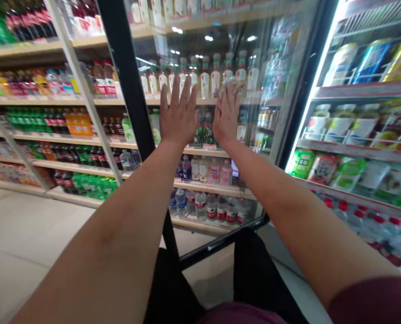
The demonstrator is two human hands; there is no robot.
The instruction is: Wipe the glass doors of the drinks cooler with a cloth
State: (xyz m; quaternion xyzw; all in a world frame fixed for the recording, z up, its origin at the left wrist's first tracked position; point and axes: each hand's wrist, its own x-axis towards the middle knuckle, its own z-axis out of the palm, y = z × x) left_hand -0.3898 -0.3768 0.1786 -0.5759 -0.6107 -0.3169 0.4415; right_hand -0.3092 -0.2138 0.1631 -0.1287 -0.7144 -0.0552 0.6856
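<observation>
A glass cooler door (207, 45) with a black frame stands swung out in front of me. My left hand (178, 114) lies flat against the glass, its fingers spread and pointing up, with nothing in it. To the right, my right hand (226, 112) presses a crumpled, light brown cloth (236, 85) to the pane. Part of the cloth shows beyond the fingertips; the rest is hidden under the fingers. Rows of bottles show through the glass behind both hands, mixed with reflections of ceiling lights.
Right of the door, the lit cooler shelves (358, 92) hold cans, bottles and pouches. Long drink shelves (51, 101) with white posts run along the left and behind the door. Pale floor tiles (14, 234) lie at the lower left. The door's lower frame (220, 243) crosses close to my knees.
</observation>
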